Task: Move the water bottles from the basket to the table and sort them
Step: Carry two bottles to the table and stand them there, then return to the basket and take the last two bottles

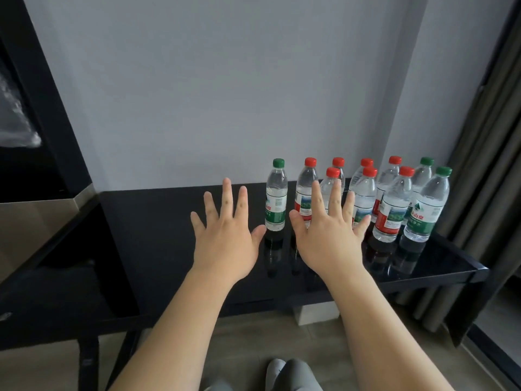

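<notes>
— Hands first: how do they sit?

— Left hand (225, 238) and right hand (327, 235) are both raised over the black worktop (158, 230), backs up, fingers spread wide apart, holding nothing. The two thumbs point toward each other with a gap between them.

— Bottles?

— All upright on the worktop, beyond the hands and off to the right of them. A green-cap bottle (276, 197) stands alone just past the gap between the thumbs, nearest the left hand's thumb but not touching it as far as I can tell.

— And behind the right hand?

— A cluster of red-cap bottles (393, 207), seven by my count. Some are partly hidden by the right hand's fingers (335, 201); whether the fingers touch any bottle I cannot tell. The nearest red-cap one stands just right of the little finger.

— Any more green?

— Two green-cap bottles (425, 207) at the far right of the group, one in front of the other, close to the worktop's right edge and beside a curtain (485, 170).

— Left of the left hand?

— Bare glossy worktop, then a dark cabinet (42, 122). A grey wall (211, 80) is behind everything.
</notes>
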Motion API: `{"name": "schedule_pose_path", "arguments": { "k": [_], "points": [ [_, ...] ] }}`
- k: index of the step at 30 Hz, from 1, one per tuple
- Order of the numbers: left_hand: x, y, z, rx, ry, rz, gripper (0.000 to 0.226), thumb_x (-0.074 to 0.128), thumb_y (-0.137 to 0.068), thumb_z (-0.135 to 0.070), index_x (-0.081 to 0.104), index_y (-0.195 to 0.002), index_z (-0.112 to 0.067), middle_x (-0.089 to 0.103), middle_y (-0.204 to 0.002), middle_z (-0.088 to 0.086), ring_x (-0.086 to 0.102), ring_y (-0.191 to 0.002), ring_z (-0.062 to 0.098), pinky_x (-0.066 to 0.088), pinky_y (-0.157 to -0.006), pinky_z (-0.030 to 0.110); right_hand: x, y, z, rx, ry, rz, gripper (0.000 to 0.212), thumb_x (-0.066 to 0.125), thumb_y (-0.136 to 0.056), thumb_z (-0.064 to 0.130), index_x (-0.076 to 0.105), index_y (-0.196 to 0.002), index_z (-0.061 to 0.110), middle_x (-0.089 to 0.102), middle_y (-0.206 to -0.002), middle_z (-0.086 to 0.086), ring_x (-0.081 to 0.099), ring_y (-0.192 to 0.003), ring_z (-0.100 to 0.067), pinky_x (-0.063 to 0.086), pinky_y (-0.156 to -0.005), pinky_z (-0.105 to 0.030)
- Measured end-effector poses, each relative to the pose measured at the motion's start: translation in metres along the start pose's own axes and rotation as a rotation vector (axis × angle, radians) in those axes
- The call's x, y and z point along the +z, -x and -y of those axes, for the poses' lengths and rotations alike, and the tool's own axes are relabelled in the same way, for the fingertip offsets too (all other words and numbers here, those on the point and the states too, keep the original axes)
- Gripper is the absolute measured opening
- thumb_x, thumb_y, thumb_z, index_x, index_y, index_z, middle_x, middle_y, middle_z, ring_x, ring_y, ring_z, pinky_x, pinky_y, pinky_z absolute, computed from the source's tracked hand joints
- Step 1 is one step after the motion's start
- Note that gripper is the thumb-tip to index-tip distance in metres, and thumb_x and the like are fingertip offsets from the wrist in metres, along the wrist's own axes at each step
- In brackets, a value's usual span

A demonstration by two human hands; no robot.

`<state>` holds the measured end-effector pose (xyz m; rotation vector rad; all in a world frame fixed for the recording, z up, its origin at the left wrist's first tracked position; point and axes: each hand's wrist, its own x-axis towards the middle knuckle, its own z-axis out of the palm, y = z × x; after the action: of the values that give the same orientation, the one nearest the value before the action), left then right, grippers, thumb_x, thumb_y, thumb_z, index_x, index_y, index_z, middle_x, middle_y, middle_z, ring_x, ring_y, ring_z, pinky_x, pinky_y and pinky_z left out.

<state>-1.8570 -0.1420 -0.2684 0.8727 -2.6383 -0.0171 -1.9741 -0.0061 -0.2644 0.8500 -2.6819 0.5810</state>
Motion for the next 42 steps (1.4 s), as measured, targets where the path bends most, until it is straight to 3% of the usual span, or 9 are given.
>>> {"name": "schedule_pose_path", "arguments": {
  "k": [14, 28, 36, 42],
  "points": [
    [0.004, 0.016, 0.011, -0.065, 0.070, 0.033, 0.085, 0.002, -0.090, -0.072, -0.018, -0.160, -0.029, -0.036, -0.164, 0.000, -0.018, -0.155, 0.038, 0.006, -0.123, 0.064, 0.012, 0.013, 0.015, -0.017, -0.080, 0.005, 0.072, 0.012, -0.102, 0.067, -0.015, -0.162, 0.037, -0.026, -0.170, -0.002, -0.021, -0.157, -0.030, -0.006, -0.124, -0.063],
    [0.053, -0.091, 0.084, -0.205, 0.079, 0.219, 0.083, 0.005, -0.093, -0.072, -0.020, -0.160, -0.030, -0.040, -0.162, -0.002, -0.020, -0.155, 0.036, 0.001, -0.123, 0.063, 0.103, -0.084, 0.081, -0.143, -0.129, 0.184, 0.074, 0.011, -0.102, 0.067, -0.013, -0.163, 0.034, -0.023, -0.171, -0.003, -0.021, -0.157, -0.028, -0.005, -0.125, -0.059],
    [-0.081, -0.134, 0.117, -0.285, 0.025, 0.319, 0.082, 0.004, -0.092, -0.072, -0.021, -0.159, -0.032, -0.041, -0.161, -0.004, -0.024, -0.154, 0.033, 0.000, -0.125, 0.062, 0.011, -0.157, 0.158, -0.216, -0.115, 0.306, 0.073, 0.009, -0.102, 0.066, -0.015, -0.163, 0.033, -0.022, -0.171, -0.003, -0.022, -0.156, -0.028, -0.006, -0.125, -0.059],
    [-0.202, -0.120, 0.147, -0.412, -0.101, 0.249, 0.081, 0.003, -0.094, -0.071, -0.016, -0.161, -0.030, -0.036, -0.164, -0.001, -0.021, -0.155, 0.034, 0.003, -0.124, 0.064, -0.060, -0.173, 0.229, -0.383, -0.130, 0.371, 0.072, 0.005, -0.102, 0.067, -0.014, -0.163, 0.032, -0.020, -0.171, -0.006, -0.019, -0.157, -0.032, -0.004, -0.124, -0.063]
  ]
}}
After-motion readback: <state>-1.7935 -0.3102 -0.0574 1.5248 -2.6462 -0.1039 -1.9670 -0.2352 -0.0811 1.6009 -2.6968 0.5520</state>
